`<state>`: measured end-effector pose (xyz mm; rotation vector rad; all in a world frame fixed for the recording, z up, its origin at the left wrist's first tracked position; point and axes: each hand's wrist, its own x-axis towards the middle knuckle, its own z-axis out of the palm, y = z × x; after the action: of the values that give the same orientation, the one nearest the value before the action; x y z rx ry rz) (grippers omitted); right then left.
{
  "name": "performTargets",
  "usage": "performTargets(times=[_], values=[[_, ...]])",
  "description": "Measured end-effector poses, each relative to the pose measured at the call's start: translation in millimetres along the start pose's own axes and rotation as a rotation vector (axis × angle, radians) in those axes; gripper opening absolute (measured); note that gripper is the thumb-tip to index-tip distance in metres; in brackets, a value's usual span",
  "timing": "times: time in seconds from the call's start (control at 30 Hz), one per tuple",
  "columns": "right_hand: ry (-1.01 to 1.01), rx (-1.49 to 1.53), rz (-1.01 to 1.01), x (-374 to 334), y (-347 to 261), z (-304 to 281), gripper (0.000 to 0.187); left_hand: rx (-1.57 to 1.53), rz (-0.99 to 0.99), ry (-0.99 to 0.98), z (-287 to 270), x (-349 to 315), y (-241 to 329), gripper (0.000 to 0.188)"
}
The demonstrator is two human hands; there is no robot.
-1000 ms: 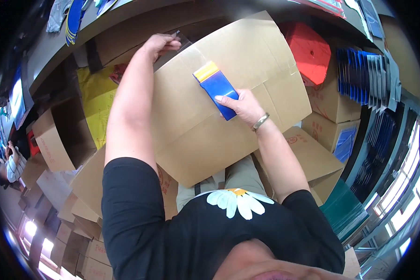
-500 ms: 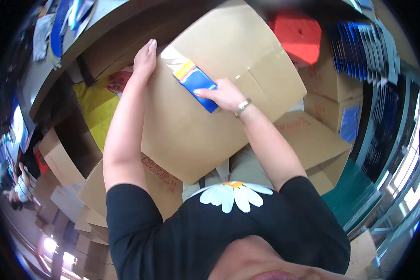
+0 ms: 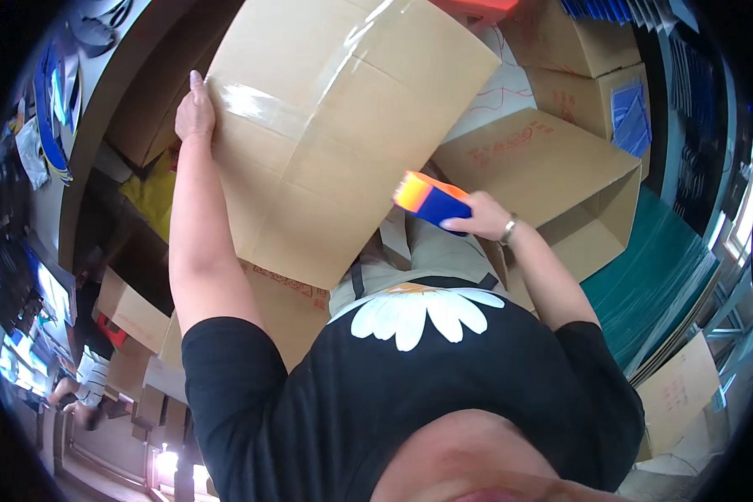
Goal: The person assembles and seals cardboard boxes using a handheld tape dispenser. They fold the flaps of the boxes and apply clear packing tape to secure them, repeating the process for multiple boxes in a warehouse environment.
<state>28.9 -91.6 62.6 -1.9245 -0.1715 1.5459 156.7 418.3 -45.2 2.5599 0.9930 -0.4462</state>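
Note:
A large closed cardboard box [image 3: 343, 159] stands tilted in front of me. Clear packing tape [image 3: 372, 33] runs along its seam, and a shiny strip of tape [image 3: 255, 102] lies near its left edge. My left hand [image 3: 196, 117] grips that left edge, one digit pointing up and the other fingers partly hidden. In my right hand [image 3: 484, 217] is a blue tape dispenser [image 3: 435, 206] with a yellow and orange end. My fingers are wrapped round its body; it is held apart from the box, off its lower right side.
An open cardboard box [image 3: 535, 151] lies to the right, with stacked cartons [image 3: 573, 92] behind it. Green wrapped sheets [image 3: 644, 259] stand at far right. A curved grey table edge [image 3: 100, 109] borders the left. Another person [image 3: 84, 381] is at far left.
My right hand has drawn the tape dispenser off the box face, down and to the right. The box has shifted up and left in view, and my left hand has moved left with its edge.

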Motion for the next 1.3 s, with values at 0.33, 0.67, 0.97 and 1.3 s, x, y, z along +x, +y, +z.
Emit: performTargets(times=[0.33, 0.67, 0.97, 1.3], values=[[0.051, 0.144, 0.183, 18, 129, 39, 0.057, 0.036, 0.033, 0.026, 10, 0, -1, 0.089], [0.124, -0.226, 0.234, 51, 91, 24, 0.068, -0.011, 0.042, 0.039, 11, -24, 19, 0.088], [0.55, 0.091, 0.549, 43, 54, 47, 0.05, -0.104, 0.231, 0.138, 4, -39, 14, 0.079], [0.379, 0.851, -0.234, -44, -44, -33, 0.042, -1.111, 0.085, -1.232, 22, -232, 197, 0.055]])
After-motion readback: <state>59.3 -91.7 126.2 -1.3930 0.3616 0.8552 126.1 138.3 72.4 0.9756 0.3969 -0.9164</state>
